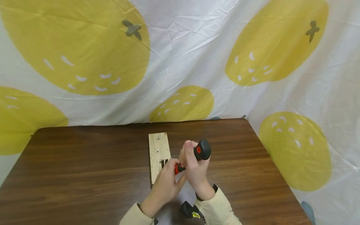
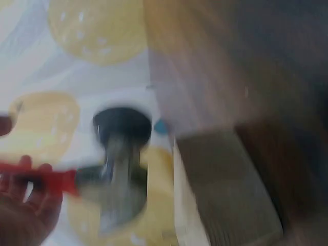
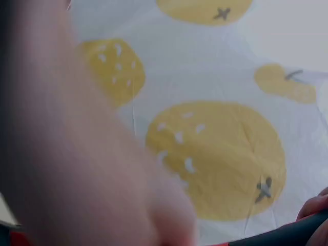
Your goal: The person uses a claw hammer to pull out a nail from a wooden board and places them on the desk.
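the right hand (image 1: 197, 168) is clenched round the dark grip of a hammer (image 1: 203, 150), thumb lying up along the handle, whose thick black butt end with its red ring juts up past the fist and tilts to the right. the handle slants down leftward from there, and a red section of it shows between the two hands, above the wooden table (image 1: 84, 162). the left hand (image 1: 167, 179) is close by at that red section, its thumb spread apart from its fingers; whether those fingers grasp the handle or only touch it, i cannot tell. the left-wrist view is blurred, but it shows the hammer's head, with a black round face and a greyish middle, beside a pale wooden board (image 1: 158, 145), with a gap between them there. in the head view the board lies lengthwise on the table, beyond and partly behind the left hand, with small metal nails along it and two dark strips near the fingers. a black object (image 1: 187, 210) with a yellow-green patch sits just beside the right sleeve (image 1: 217, 207). behind the table hangs a white cloth (image 1: 182, 62) printed with big yellow fruits.
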Demonstrator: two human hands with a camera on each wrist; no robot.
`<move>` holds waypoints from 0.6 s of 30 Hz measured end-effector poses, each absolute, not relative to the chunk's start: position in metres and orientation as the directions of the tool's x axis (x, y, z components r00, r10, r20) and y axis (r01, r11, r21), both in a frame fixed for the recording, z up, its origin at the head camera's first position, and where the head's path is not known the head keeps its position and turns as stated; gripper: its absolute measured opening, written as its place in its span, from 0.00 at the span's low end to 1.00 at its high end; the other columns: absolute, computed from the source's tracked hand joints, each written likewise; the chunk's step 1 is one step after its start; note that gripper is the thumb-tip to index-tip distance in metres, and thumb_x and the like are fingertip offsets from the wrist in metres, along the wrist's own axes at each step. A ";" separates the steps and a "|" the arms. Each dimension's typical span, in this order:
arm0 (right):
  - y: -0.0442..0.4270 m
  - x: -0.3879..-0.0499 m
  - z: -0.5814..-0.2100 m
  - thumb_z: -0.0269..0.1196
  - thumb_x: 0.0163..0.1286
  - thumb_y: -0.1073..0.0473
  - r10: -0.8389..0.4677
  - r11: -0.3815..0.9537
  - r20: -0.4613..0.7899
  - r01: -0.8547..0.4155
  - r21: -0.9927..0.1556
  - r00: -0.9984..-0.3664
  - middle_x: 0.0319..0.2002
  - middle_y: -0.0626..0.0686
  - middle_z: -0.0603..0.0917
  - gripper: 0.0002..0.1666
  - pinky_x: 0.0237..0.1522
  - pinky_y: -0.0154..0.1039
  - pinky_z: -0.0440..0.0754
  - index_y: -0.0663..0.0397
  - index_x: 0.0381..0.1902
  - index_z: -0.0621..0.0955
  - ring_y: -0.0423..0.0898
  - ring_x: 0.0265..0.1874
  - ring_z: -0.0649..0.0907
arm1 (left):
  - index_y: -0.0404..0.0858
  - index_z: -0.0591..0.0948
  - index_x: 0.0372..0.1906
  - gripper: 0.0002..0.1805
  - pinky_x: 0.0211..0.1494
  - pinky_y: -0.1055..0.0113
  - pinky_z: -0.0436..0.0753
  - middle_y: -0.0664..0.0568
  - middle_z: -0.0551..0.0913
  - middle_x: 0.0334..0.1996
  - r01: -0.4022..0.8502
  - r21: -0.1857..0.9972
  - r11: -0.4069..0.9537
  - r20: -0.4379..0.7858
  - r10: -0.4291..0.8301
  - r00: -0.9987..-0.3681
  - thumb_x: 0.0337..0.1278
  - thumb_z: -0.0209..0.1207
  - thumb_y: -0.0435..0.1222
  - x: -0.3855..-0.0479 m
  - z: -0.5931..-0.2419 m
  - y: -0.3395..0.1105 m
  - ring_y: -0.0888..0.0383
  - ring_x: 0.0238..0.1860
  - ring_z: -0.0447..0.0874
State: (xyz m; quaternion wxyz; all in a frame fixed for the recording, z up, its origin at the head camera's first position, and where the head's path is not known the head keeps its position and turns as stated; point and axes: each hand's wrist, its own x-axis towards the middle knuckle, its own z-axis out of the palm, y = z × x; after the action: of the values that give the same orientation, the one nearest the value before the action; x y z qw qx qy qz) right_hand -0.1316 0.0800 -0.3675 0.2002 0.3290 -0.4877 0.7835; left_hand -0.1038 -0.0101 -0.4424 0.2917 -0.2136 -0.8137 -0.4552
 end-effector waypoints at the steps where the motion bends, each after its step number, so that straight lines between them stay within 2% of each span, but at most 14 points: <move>1: 0.079 -0.128 -0.353 0.49 0.70 0.60 -0.020 -0.434 0.702 -0.627 -0.647 -0.711 0.07 0.49 0.57 0.24 0.05 0.34 0.56 0.60 0.13 0.61 0.40 0.04 0.58 | 0.31 0.71 0.41 0.22 0.32 0.68 0.77 0.49 0.76 0.31 0.617 0.625 0.479 0.663 0.092 -0.743 0.35 0.64 0.28 -0.104 -0.440 -0.016 0.58 0.32 0.75; 3: 0.080 -0.131 -0.347 0.51 0.69 0.58 -0.020 -0.426 0.691 -0.619 -0.659 -0.722 0.06 0.49 0.56 0.25 0.04 0.34 0.54 0.60 0.13 0.59 0.41 0.03 0.56 | 0.27 0.65 0.54 0.32 0.41 0.58 0.78 0.42 0.74 0.42 0.600 0.670 0.437 0.642 0.063 -0.764 0.38 0.63 0.27 -0.105 -0.437 -0.029 0.51 0.44 0.74; 6: 0.083 -0.143 -0.354 0.50 0.69 0.60 -0.026 -0.432 0.689 -0.613 -0.661 -0.725 0.07 0.47 0.57 0.23 0.03 0.33 0.54 0.57 0.13 0.61 0.39 0.03 0.57 | 0.26 0.59 0.61 0.35 0.46 0.51 0.76 0.36 0.68 0.52 0.479 0.795 0.372 0.534 -0.055 -0.844 0.45 0.59 0.25 -0.109 -0.438 -0.049 0.44 0.52 0.68; 9: 0.082 -0.150 -0.357 0.50 0.69 0.59 -0.027 -0.403 0.652 -0.588 -0.701 -0.758 0.06 0.46 0.56 0.23 0.03 0.34 0.53 0.56 0.13 0.61 0.38 0.04 0.57 | 0.25 0.56 0.63 0.34 0.51 0.49 0.73 0.33 0.61 0.57 0.249 0.888 0.386 0.309 -0.100 -0.946 0.53 0.56 0.28 -0.112 -0.448 -0.063 0.40 0.55 0.64; 11: 0.081 -0.153 -0.357 0.51 0.69 0.57 -0.029 -0.386 0.624 -0.567 -0.728 -0.781 0.07 0.47 0.56 0.24 0.04 0.35 0.52 0.57 0.13 0.61 0.39 0.04 0.57 | 0.24 0.54 0.64 0.35 0.55 0.46 0.70 0.31 0.58 0.59 0.120 0.892 0.437 0.166 -0.069 -0.984 0.55 0.56 0.31 -0.114 -0.458 -0.069 0.37 0.57 0.62; 12: 0.080 -0.150 -0.351 0.53 0.68 0.54 -0.029 -0.361 0.587 -0.539 -0.761 -0.809 0.06 0.48 0.55 0.27 0.04 0.37 0.51 0.58 0.13 0.59 0.39 0.04 0.56 | 0.23 0.53 0.64 0.36 0.57 0.45 0.68 0.30 0.58 0.59 0.079 0.882 0.465 0.114 -0.048 -0.992 0.55 0.57 0.33 -0.115 -0.463 -0.071 0.35 0.58 0.61; 14: 0.078 -0.151 -0.348 0.52 0.69 0.56 -0.033 -0.343 0.555 -0.512 -0.788 -0.831 0.06 0.46 0.56 0.26 0.05 0.38 0.51 0.58 0.13 0.59 0.38 0.04 0.57 | 0.21 0.54 0.63 0.39 0.59 0.44 0.65 0.28 0.59 0.58 0.042 0.853 0.520 0.050 0.000 -0.999 0.53 0.59 0.35 -0.117 -0.474 -0.072 0.34 0.59 0.61; 18: 0.073 -0.157 -0.342 0.50 0.70 0.61 -0.043 -0.318 0.486 -0.449 -0.835 -0.873 0.06 0.42 0.59 0.25 0.06 0.36 0.53 0.55 0.11 0.61 0.36 0.04 0.59 | 0.19 0.54 0.62 0.42 0.60 0.44 0.64 0.26 0.61 0.56 0.059 0.824 0.564 0.027 0.064 -0.998 0.48 0.62 0.35 -0.119 -0.491 -0.071 0.33 0.58 0.62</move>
State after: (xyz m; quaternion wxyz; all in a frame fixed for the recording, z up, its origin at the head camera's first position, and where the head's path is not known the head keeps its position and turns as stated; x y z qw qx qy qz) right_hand -0.1568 0.0729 -0.3423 0.1297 0.2161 -0.5694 0.7825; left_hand -0.1193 -0.0715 -0.4908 -0.0028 -0.0345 -0.8842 -0.4658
